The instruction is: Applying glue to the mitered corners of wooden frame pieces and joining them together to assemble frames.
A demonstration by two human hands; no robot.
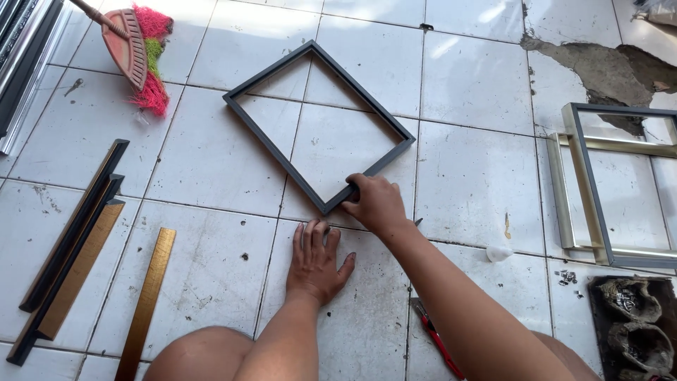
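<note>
frame first: dark grey rectangular picture frame (319,123), empty of glass, lies flat on the white tiled floor (465,169), turned like a diamond with its near corner pointing back at the person. right hand (376,202) is closed around the near-right rail just beside that corner, thumb on the inner edge, fingers curled over the outer one, so it holds the frame itself. left hand (315,262) holds nothing; it lies spread, palm down on the tile just below the corner, fingertips near the frame but whether they touch it i cannot tell.

by the look of it this is a check or press of the joined corner, one hand steadying the body, the other gripping the rail. the next move calls for a firm hold near the joint and an even pull or turn, so the mitre does not open.

further out: red-handled tool (438,343) under the right forearm, loose dark and gold moulding strips (74,247) on the left, pink-bristled broom (137,53) up top, stacked gold and grey frames (599,190) on the right, small metal fasteners (566,276) beside them.
</note>
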